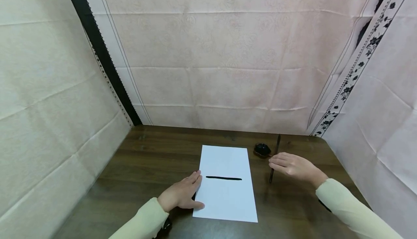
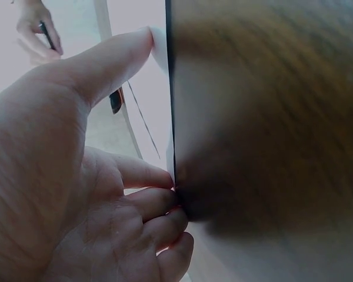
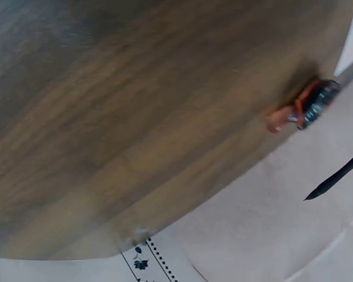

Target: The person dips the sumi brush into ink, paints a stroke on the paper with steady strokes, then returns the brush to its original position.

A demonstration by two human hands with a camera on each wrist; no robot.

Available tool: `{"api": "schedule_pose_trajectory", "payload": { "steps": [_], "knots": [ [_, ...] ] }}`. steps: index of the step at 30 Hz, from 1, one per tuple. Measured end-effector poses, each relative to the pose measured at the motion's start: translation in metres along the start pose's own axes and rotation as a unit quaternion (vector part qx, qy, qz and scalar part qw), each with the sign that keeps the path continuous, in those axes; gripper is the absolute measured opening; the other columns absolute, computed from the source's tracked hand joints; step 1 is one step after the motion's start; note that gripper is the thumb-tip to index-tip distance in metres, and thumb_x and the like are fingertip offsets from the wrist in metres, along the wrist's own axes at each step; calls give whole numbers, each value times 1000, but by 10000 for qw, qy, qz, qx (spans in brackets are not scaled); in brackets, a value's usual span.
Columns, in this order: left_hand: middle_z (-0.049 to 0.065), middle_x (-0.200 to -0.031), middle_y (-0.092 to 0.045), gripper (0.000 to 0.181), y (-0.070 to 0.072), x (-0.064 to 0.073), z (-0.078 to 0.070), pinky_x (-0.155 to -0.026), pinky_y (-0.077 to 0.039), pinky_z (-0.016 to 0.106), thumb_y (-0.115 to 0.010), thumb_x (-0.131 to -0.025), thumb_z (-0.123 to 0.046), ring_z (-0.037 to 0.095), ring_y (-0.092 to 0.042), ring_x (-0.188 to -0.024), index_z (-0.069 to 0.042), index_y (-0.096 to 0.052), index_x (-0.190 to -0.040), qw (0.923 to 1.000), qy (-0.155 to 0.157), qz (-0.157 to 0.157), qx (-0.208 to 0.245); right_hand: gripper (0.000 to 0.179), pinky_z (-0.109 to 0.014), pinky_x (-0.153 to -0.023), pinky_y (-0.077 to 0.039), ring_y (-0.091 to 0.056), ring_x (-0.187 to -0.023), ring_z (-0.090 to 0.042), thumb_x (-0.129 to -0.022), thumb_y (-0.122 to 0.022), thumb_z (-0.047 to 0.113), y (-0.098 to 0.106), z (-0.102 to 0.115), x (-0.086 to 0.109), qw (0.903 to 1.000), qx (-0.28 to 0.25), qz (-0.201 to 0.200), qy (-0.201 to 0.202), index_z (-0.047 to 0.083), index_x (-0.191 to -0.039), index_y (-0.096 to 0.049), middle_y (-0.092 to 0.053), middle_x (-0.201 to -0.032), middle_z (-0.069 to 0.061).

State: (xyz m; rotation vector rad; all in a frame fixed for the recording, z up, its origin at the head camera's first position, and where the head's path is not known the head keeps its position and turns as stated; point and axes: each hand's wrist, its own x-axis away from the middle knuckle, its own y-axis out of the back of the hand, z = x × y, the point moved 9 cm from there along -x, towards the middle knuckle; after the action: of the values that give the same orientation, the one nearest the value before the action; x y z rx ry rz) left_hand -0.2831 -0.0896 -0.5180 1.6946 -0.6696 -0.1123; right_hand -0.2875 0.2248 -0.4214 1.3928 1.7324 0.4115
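Observation:
A white sheet of paper [image 1: 228, 202] lies on the table with one black stroke [image 1: 224, 178] across its middle. My left hand [image 1: 182, 192] rests along the paper's left edge, fingers extended and thumb spread onto the sheet. To the right of the paper, my right hand [image 1: 293, 166] pinches a dark writing brush [image 1: 277, 145] partway along its shaft. In the right wrist view, the pointed black end of the brush [image 3: 335, 177] shows against the cloth. Just left of the brush sits a small dish [image 1: 262, 150] with a glossy black inside; its rim looks reddish-brown in the right wrist view.
The brown wooden table [image 1: 146, 166] carries the paper and dish. Pale cloth hangings [image 1: 211, 50] rise behind it and on both sides, close to its edges. A black strip [image 1: 104, 54] runs down the left corner, and a floral border [image 1: 355, 68] down the right.

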Motion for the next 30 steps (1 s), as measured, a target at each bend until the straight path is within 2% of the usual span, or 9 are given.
{"api": "schedule_pose_trajectory", "payload": {
  "steps": [3,7,14,22,30],
  "knots": [
    [9,-164,-15,102,0,0,0,-119,-30,46,-65,-80,-65,26,-20,-151,-7,-25,-153,10000,1,3,-14,55,-35,-81,-58,-70,-97,-19,-106,-18,3,-12,7,7,9998,38,152,124,7,-106,-72,-74,-106,-6],
    [8,-164,-15,102,-1,-1,0,-119,-30,46,-65,-80,-65,26,-20,-151,-7,-25,-153,10000,-20,-18,-43,58,-34,-80,-58,-70,-95,-19,-106,-15,4,-23,13,13,9996,42,272,78,7,-104,-73,-74,-104,-5],
    [8,-164,-14,102,-4,0,-3,-119,-29,45,-63,-80,-66,25,-19,-151,-7,-24,-154,10000,-66,-12,-20,62,-34,-81,-57,-69,-96,-18,-106,-11,4,-34,22,23,9988,-72,472,-74,8,-103,-73,-73,-103,-4],
    [8,-165,-13,102,-4,-1,-2,-119,-30,46,-63,-81,-65,25,-18,-152,-7,-23,-154,9999,-105,-18,25,62,-33,-81,-57,-68,-95,-19,-106,-11,3,-45,29,27,9972,-163,727,-38,8,-102,-72,-73,-102,-4],
    [8,-165,-10,102,-7,-3,0,-119,-28,47,-62,-82,-66,24,-15,-152,-7,-20,-155,9998,-173,29,117,69,-32,-83,-57,-68,-96,-18,-106,-4,6,-56,33,32,9938,-169,1096,-58,10,-102,-73,-73,-103,-3]
  ]
}}
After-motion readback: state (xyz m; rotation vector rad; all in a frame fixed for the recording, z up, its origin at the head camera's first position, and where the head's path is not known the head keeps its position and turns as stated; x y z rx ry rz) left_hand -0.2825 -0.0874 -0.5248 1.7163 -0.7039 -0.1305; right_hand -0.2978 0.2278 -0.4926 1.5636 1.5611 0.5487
